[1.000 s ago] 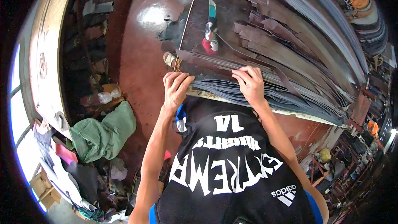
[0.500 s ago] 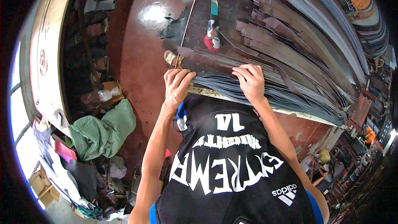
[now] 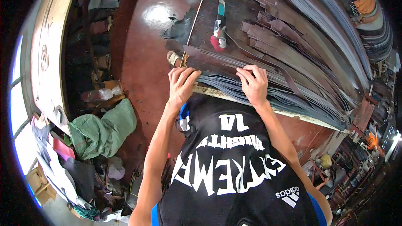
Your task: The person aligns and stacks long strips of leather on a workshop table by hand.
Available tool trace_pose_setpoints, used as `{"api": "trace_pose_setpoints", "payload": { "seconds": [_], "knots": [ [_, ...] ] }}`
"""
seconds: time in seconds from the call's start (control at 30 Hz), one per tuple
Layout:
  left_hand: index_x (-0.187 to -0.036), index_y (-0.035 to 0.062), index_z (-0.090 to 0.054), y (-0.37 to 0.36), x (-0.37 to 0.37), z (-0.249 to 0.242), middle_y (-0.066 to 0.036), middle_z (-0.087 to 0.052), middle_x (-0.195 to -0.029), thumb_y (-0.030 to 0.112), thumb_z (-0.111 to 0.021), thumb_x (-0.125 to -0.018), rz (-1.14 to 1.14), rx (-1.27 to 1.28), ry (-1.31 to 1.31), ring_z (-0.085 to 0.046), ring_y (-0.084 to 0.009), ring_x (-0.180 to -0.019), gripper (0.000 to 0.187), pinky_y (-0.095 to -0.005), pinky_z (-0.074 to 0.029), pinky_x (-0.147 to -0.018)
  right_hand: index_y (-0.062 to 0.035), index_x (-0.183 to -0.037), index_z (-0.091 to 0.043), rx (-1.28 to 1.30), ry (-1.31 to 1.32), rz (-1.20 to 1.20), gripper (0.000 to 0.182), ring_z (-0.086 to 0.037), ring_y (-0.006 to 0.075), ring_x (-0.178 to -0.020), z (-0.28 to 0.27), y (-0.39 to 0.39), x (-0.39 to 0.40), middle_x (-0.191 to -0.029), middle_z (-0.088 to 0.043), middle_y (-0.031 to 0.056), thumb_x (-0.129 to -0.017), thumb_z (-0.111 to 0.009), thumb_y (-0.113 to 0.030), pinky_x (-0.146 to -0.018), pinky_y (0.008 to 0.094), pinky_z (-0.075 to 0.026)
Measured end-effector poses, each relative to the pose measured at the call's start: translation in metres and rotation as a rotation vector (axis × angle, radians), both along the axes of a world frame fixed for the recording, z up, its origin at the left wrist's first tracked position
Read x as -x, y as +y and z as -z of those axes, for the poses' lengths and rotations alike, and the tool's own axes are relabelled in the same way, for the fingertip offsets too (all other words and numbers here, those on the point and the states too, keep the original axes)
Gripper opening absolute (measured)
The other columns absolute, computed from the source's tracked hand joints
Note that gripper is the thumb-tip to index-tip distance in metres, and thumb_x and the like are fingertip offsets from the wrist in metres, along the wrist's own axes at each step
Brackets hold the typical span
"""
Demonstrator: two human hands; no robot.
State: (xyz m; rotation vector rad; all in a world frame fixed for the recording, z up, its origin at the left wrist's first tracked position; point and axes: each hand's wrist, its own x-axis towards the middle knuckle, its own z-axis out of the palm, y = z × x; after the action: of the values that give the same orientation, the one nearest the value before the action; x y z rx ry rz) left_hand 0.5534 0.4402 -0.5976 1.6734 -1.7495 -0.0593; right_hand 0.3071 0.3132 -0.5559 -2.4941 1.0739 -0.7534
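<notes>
A bundle of long, thin grey strips (image 3: 276, 96) lies along the near edge of the dark table. My left hand (image 3: 183, 84) has its fingers wrapped over the strips' left end. Further right, my right hand (image 3: 254, 84) is closed in a pinch at the bundle's upper edge; what lies between its fingertips is too small to make out. Brown strips (image 3: 289, 46) are spread beyond the bundle. A knife with a teal blade part and a wrapped handle (image 3: 219, 25) rests on the table, away from both hands.
More stacked grey strips (image 3: 318, 12) curve along the table's far right side. A green sack (image 3: 104, 129) sits on the floor at the left, near a pale board (image 3: 50, 50). Beyond the table's left corner, a sandalled foot (image 3: 173, 58) shows on the red floor.
The view has shifted slightly, so the table and knife appear a little further right. Both hands keep nearly the same places at the bundle.
</notes>
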Motion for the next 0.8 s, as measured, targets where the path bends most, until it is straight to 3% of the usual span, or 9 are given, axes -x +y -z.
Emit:
{"api": "trace_pose_setpoints", "payload": {
  "seconds": [0.5, 0.6, 0.67, 0.73, 0.8],
  "knots": [
    [-0.118, 0.0148, -0.068, -0.002, 0.001, -0.003, -0.001, -0.064, -0.116, 0.001, -0.073, -0.07, -0.013, 0.008, 0.006, -0.059, -0.0231, -0.111, 0.05, -0.0445, -0.043, -0.099, -0.0098, -0.092, -0.071, -0.053, 0.042, -0.053, 0.015, -0.059, 0.0237, -0.085, -0.004, -0.001, 0.0, -0.092, -0.067, 0.0026, -0.08, -0.08, -0.01, -0.078, 0.0381, -0.045],
    [-0.118, 0.0147, -0.068, -0.003, 0.002, -0.003, -0.001, -0.065, -0.116, 0.002, -0.074, -0.071, -0.016, 0.02, 0.008, -0.059, -0.0228, -0.111, 0.049, -0.0434, -0.043, -0.099, -0.0083, -0.093, -0.072, -0.267, -0.021, 0.063, 0.016, -0.061, 0.0243, -0.084, -0.006, -0.002, -0.002, -0.09, -0.07, 0.0042, -0.08, -0.081, -0.011, -0.08, 0.0377, -0.046],
    [-0.118, 0.0147, -0.068, -0.002, 0.002, -0.002, -0.001, -0.065, -0.115, 0.003, -0.074, -0.072, -0.023, 0.027, 0.005, -0.059, -0.0227, -0.111, 0.048, -0.0429, -0.043, -0.098, -0.0084, -0.094, -0.073, -0.331, -0.036, 0.098, 0.017, -0.061, 0.024, -0.083, -0.01, -0.006, -0.006, -0.088, -0.07, 0.0041, -0.08, -0.081, -0.011, -0.08, 0.037, -0.046],
    [-0.118, 0.0132, -0.07, -0.002, 0.003, -0.001, -0.004, -0.066, -0.115, 0.002, -0.069, -0.08, -0.016, 0.01, 0.037, -0.059, -0.027, -0.108, 0.039, -0.0471, -0.043, -0.098, -0.0084, -0.094, -0.074, -0.334, -0.045, 0.108, 0.017, -0.061, 0.0233, -0.082, -0.008, -0.007, -0.007, -0.087, -0.07, 0.0039, -0.08, -0.082, -0.012, -0.08, 0.0364, -0.046],
    [-0.118, 0.0133, -0.069, -0.001, 0.003, -0.001, -0.004, -0.066, -0.115, 0.002, -0.069, -0.079, -0.022, 0.007, 0.033, -0.059, -0.027, -0.108, 0.04, -0.0472, -0.043, -0.099, -0.0087, -0.094, -0.076, -0.363, -0.05, 0.131, 0.017, -0.061, 0.0225, -0.082, -0.009, -0.007, -0.009, -0.088, -0.071, 0.0032, -0.08, -0.082, -0.014, -0.081, 0.036, -0.046]
  ]
}}
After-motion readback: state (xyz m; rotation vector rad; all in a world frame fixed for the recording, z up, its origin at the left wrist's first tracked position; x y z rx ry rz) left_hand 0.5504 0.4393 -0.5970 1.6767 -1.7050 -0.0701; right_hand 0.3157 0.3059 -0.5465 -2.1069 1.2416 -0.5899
